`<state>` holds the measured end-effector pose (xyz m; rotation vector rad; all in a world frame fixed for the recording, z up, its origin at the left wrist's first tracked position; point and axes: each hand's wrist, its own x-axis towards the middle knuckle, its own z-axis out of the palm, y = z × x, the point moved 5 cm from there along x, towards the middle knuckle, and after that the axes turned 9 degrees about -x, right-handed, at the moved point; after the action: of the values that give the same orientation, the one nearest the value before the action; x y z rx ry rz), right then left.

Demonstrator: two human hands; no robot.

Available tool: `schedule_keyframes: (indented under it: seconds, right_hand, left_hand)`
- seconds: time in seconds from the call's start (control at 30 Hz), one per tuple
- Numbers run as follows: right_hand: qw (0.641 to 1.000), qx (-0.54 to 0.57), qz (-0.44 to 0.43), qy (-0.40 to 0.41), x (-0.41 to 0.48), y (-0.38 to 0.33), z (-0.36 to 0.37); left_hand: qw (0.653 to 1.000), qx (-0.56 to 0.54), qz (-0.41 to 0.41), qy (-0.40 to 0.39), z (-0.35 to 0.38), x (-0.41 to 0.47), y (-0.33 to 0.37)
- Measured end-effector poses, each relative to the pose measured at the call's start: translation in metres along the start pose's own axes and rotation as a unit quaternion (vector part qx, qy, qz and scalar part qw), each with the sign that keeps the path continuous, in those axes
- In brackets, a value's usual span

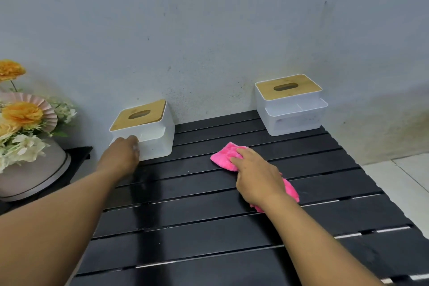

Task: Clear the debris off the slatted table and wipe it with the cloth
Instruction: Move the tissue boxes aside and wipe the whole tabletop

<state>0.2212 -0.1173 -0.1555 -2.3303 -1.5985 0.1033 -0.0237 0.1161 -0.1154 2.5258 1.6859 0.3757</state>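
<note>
- Grey stained wall (209, 30) at the back, black slatted surface (209, 227) pushed against it, pale tiled floor (399, 181) off to the right.
- Right hand (255, 176) is palm-down on the pink cloth (224, 155); its fingers (240, 152) curl over the bunched cloth and press it onto the slats.
- The cloth sticks out ahead of and to the left of those fingers and trails back under the palm to the wrist. It lies mid-surface.
- Left hand (120, 155) reaches forward, its fingers curled onto the front ledge of the left tissue box (151, 137), gripping it at the near-left corner.
- That box is white with a wooden slotted lid and sits at the far-left edge of the surface, right at the left fingers.
- Right tissue box (292, 121), same type, sits against the wall, beyond and to the right of the right hand's fingers, well apart from them.
- Flower arrangement (23, 118), orange and cream, in a pale pot on a low black stand, is left of the left hand.
</note>
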Motion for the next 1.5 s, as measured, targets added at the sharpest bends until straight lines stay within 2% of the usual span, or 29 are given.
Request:
schedule_keyframes:
  seconds: [0.27, 0.53, 0.97, 1.07, 1.2, 1.5]
  right_hand:
    - [0.999, -0.011, 0.006, -0.039, 0.003, 0.002, -0.003]
    - [0.991, -0.026, 0.083, -0.102, 0.000, 0.016, -0.014]
    - [0.988, -0.006, 0.132, -0.078, -0.016, 0.034, -0.045]
    - [0.989, 0.000, 0.133, -0.066, -0.017, 0.034, -0.047]
    - [0.988, 0.006, 0.137, -0.067, -0.017, 0.035, -0.045]
    - [0.990, -0.003, 0.132, -0.055, -0.017, 0.035, -0.044]
  left_hand:
    - [0.996, 0.001, 0.085, 0.032, -0.001, -0.012, 0.041]
    - [0.986, -0.027, 0.158, 0.039, 0.007, -0.018, 0.114]
    - [0.967, -0.056, 0.248, 0.014, 0.024, -0.021, 0.204]
    - [0.958, -0.078, 0.276, 0.009, 0.024, -0.028, 0.213]
    - [0.961, -0.045, 0.267, 0.058, 0.017, -0.027, 0.198]
    - [0.962, -0.038, 0.266, 0.050, 0.018, -0.021, 0.195]
